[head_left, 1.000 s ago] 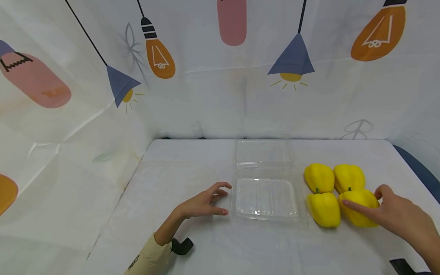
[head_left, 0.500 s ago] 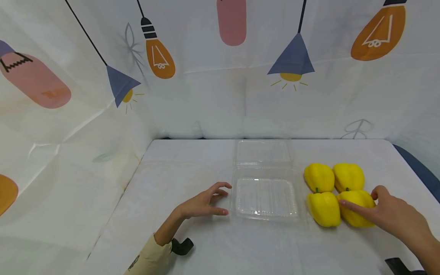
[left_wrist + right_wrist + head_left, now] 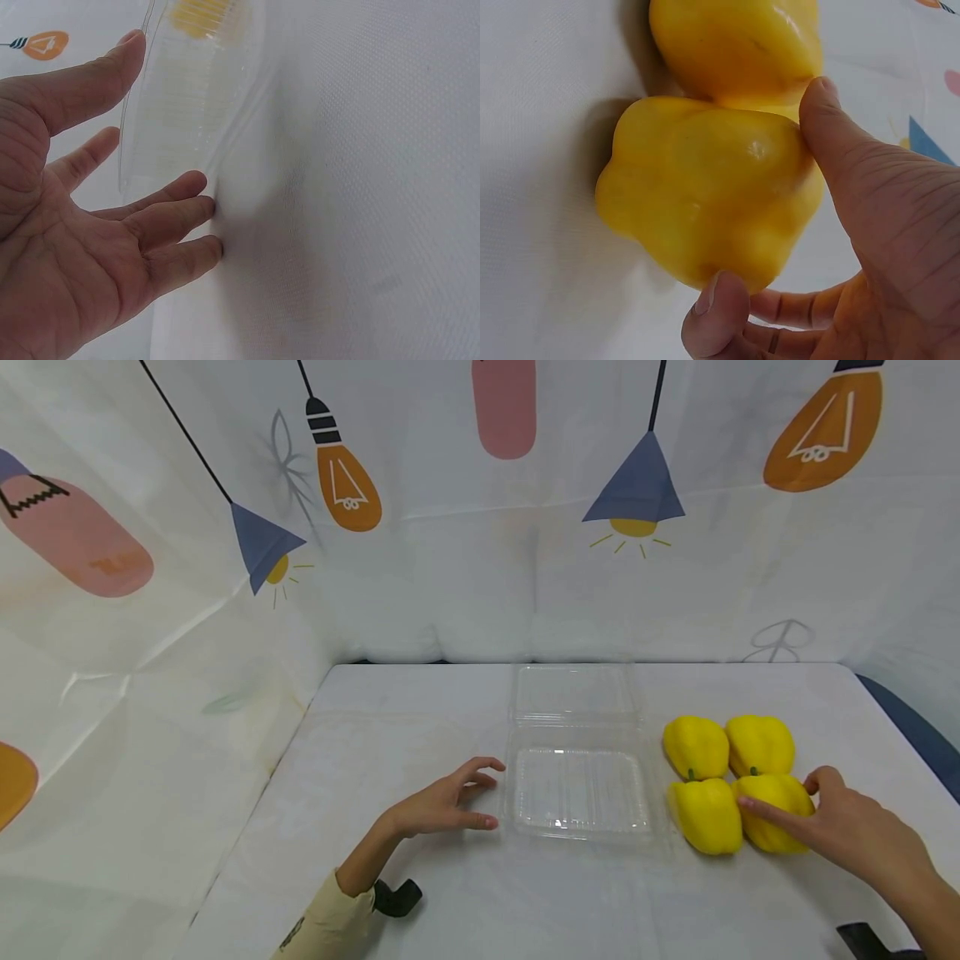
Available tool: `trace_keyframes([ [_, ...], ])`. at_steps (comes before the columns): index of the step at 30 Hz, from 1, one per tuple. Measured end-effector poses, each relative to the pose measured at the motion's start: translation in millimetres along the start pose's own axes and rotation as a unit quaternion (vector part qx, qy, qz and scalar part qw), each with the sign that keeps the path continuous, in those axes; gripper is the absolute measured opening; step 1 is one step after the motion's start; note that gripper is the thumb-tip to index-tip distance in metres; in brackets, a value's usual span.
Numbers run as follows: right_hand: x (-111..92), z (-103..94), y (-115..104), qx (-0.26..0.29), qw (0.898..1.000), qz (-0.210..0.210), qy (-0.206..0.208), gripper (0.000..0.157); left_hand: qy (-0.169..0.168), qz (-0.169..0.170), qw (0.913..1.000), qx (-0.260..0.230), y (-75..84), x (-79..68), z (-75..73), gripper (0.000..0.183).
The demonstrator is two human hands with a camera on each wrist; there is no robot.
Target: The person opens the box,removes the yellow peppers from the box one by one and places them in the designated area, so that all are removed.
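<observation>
My right hand (image 3: pixel 862 831) holds the front right yellow bell pepper (image 3: pixel 776 814) between thumb and fingers. In the right wrist view, the thumb lies along one side of that bell pepper (image 3: pixel 712 187) and a fingertip touches the opposite side. Its neighbour, another yellow bell pepper (image 3: pixel 707 818), sits against it on the left. Two more, a yellow bell pepper (image 3: pixel 696 747) and a yellow bell pepper (image 3: pixel 761 745), lie just behind. My left hand (image 3: pixel 442 800), fingers spread and loosely bent, hovers at the left edge of a clear plastic clamshell container (image 3: pixel 581 789) and holds nothing.
The container's raised lid (image 3: pixel 576 693) lies folded back toward the far table edge. A white-covered table (image 3: pixel 420 718) bears everything. Behind it hangs a white curtain (image 3: pixel 450 585) printed with lamps and bulbs. A black wrist mount (image 3: pixel 397 897) is on the left wrist.
My right hand has shifted slightly left, moving the front right bell pepper closer to its left neighbour. The left hand and the container have stayed in place.
</observation>
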State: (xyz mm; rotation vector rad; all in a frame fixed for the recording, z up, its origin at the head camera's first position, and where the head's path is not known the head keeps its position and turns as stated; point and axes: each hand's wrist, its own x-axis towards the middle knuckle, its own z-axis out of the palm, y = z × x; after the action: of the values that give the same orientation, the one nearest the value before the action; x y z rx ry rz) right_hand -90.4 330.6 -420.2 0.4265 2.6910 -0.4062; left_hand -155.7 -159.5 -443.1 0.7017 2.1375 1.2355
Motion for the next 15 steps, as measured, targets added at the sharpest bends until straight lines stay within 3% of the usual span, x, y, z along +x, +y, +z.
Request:
trace_keyframes([
  [15, 4, -5.5, 12, -0.008, 0.999, -0.036, -0.034, 0.104, -0.007, 0.002, 1.0000, 0.004, 2.4, 2.3, -2.3, 0.070],
])
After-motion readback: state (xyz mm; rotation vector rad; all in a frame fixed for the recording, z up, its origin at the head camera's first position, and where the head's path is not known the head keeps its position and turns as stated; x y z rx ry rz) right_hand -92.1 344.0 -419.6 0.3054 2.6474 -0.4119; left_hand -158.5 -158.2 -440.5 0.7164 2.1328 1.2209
